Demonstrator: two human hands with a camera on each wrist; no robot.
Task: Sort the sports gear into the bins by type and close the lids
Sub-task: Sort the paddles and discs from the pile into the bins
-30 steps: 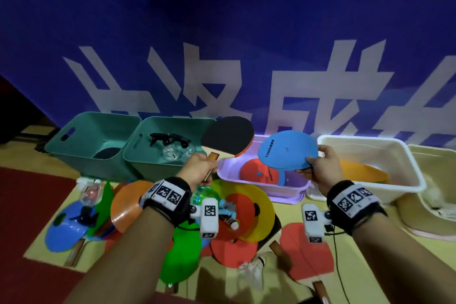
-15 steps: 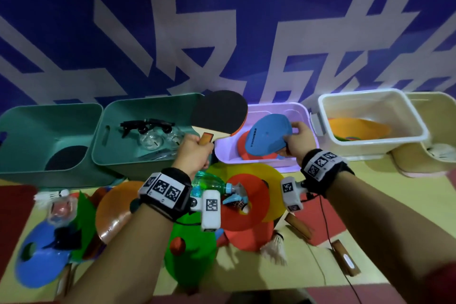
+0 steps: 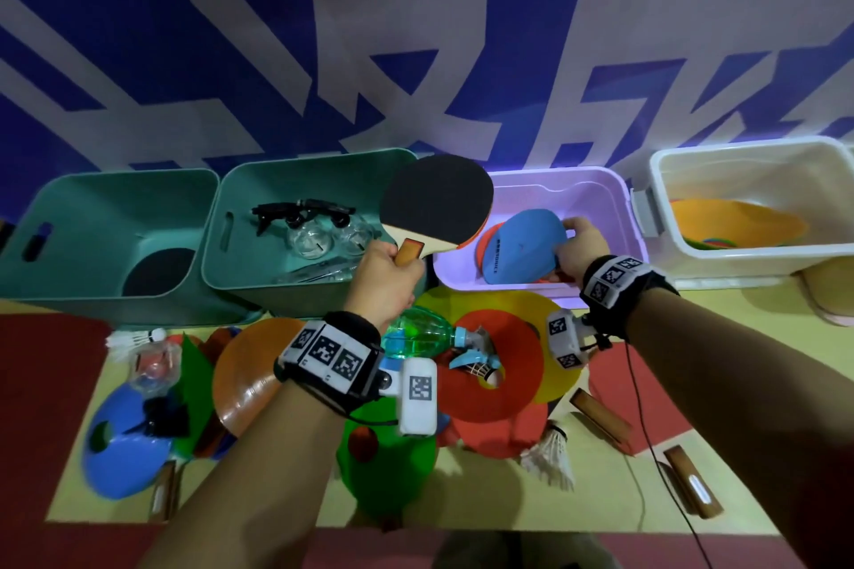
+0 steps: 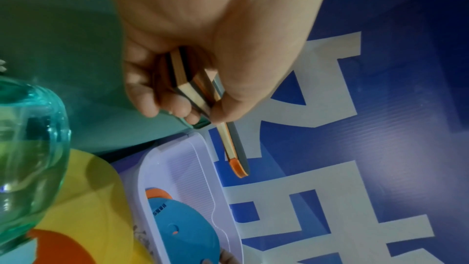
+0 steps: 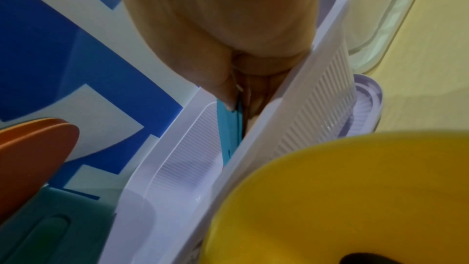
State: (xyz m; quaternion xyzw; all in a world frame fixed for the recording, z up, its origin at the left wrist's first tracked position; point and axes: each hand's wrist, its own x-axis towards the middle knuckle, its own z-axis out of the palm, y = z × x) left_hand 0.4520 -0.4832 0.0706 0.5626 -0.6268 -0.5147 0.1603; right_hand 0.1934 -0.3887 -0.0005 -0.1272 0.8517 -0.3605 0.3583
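While gripped by its wooden handle in the left hand [image 3: 386, 277] above the bins, black-rubbered rigid table-tennis paddle [image 3: 436, 203] judged light; right hand [image 3: 580, 245] pinching flat blue paddle [image 3: 524, 247] inside lilac plastic bin [image 3: 554, 194].

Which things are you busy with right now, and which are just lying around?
In use:
left hand gripping black paddle
right hand holding blue paddle
purple bin

Lying about:
green bottle
shuttlecock
yellow disc
goggles

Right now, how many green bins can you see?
2. One teal plastic bin sits far left; the other teal bin stands beside it, by the purple plastic bin.
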